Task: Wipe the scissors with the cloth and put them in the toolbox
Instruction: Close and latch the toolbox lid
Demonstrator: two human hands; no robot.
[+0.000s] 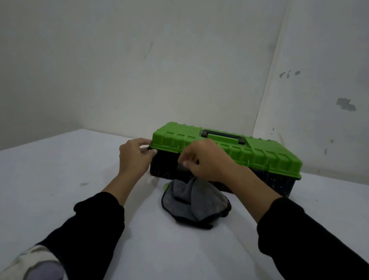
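Green-lidded toolbox (226,155), closed | left hand (135,156) pinches its 9 o'clock corner | right hand (206,162) fingers curled at front latch (grip unclear) | cloth (196,203) at 6 o'clock; box may slide when latch pops

Matt plastic toolbox (225,160); soft grey cloth (196,202); smooth table (29,189).

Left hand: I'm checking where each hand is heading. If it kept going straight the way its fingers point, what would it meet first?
The left hand already pinches the toolbox at its left front corner, so it meets the box itself at once.
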